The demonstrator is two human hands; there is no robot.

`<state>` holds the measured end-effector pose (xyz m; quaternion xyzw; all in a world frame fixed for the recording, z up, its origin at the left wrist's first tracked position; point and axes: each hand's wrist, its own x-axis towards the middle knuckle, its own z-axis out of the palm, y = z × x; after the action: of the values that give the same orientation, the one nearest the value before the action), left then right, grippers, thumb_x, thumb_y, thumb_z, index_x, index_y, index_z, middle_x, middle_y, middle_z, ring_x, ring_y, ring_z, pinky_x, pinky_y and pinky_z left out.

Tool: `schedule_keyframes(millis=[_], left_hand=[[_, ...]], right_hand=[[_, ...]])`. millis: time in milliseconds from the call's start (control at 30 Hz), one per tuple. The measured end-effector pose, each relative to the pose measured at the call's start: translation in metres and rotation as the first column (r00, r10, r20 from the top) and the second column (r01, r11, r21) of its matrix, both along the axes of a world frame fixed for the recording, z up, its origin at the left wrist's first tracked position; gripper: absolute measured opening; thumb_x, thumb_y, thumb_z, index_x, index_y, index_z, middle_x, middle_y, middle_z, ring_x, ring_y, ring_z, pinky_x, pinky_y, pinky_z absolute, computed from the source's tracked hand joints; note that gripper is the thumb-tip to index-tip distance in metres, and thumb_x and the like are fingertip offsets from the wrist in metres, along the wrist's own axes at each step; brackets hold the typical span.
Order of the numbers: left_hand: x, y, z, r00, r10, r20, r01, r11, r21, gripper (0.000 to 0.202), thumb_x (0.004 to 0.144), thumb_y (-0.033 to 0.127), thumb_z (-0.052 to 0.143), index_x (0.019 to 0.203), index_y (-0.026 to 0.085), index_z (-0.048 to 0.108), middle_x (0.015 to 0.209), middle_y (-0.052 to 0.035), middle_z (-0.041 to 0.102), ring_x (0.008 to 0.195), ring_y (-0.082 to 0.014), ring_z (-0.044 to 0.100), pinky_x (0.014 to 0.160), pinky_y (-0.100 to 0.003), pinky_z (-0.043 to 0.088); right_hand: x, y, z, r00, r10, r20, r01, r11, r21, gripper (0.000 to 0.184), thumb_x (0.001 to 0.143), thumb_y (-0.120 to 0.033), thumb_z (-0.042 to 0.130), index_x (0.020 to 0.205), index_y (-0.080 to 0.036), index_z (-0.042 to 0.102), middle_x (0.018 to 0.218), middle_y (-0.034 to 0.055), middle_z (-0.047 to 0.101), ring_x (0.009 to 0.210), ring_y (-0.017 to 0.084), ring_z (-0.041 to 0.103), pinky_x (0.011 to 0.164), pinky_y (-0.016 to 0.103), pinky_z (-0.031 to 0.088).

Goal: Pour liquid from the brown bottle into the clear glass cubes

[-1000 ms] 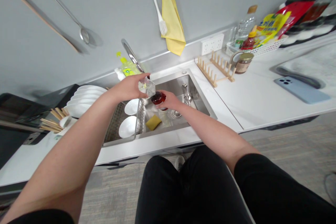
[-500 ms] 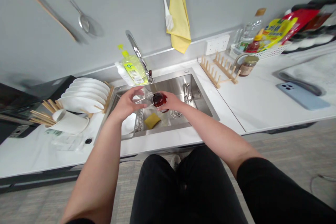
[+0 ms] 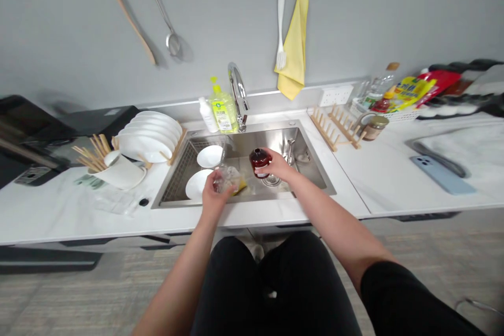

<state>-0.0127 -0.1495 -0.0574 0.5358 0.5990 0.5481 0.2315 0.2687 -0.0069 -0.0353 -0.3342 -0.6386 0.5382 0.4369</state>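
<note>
My left hand (image 3: 214,194) is closed round a clear glass (image 3: 227,178), held low over the front of the steel sink (image 3: 311,160). A yellow sponge (image 3: 241,186) peeks out just behind the glass on the sink floor. My right hand (image 3: 279,164) grips a small dark red bottle (image 3: 260,160) upright over the middle of the basin, near the drain (image 3: 271,181). The two hands are about a hand's width apart.
Two white bowls (image 3: 209,156) lie in the wire rack at the sink's left. White plates (image 3: 147,134) and a chopstick holder (image 3: 118,170) stand on the left counter. Soap bottles (image 3: 222,110) flank the tap (image 3: 237,89). At right are a wooden rack (image 3: 334,126), a jar (image 3: 376,127) and a phone (image 3: 443,174).
My left hand has dropped with the glass from beside the red bottle to the sink's front edge. My view has lifted and swung, showing more wall. The right hand stays over the basin.
</note>
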Motion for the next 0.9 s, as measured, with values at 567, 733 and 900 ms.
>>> schedule_keyframes(millis=[567, 733, 900], left_hand=[[0.008, 0.003, 0.005, 0.997, -0.042, 0.063, 0.037, 0.997, 0.074, 0.084, 0.07, 0.048, 0.1, 0.145, 0.028, 0.067, 0.139, -0.0122, 0.079, 0.131, -0.0365, 0.076, 0.117, -0.058, 0.059], [0.009, 0.005, 0.003, 0.992, -0.095, 0.086, 0.088, 0.993, 0.08, 0.099, 0.07, 0.049, 0.099, 0.159, 0.027, 0.062, 0.137, -0.0124, 0.08, 0.131, -0.0357, 0.076, 0.124, -0.059, 0.055], [0.01, 0.001, 0.009, 0.994, -0.106, 0.033, 0.105, 0.994, 0.033, 0.093, 0.072, 0.048, 0.098, 0.157, 0.027, 0.066, 0.141, -0.013, 0.081, 0.136, -0.0375, 0.075, 0.126, -0.06, 0.054]], right_hand=[[0.176, -0.093, 0.049, 0.861, -0.507, 0.046, 0.498, 0.857, 0.133, 0.084, 0.053, -0.048, 0.113, 0.127, -0.023, 0.079, 0.121, 0.0104, 0.088, 0.112, 0.037, 0.083, 0.11, 0.057, 0.064], [0.233, -0.097, 0.04, 0.741, -0.671, 0.023, 0.664, 0.739, 0.114, 0.088, 0.05, -0.049, 0.111, 0.128, -0.023, 0.078, 0.123, 0.0121, 0.088, 0.111, 0.037, 0.082, 0.106, 0.057, 0.065], [0.262, -0.093, 0.022, 0.613, -0.789, -0.028, 0.79, 0.613, 0.029, 0.09, 0.043, -0.048, 0.11, 0.123, -0.023, 0.076, 0.122, 0.0124, 0.088, 0.111, 0.038, 0.082, 0.105, 0.059, 0.065]])
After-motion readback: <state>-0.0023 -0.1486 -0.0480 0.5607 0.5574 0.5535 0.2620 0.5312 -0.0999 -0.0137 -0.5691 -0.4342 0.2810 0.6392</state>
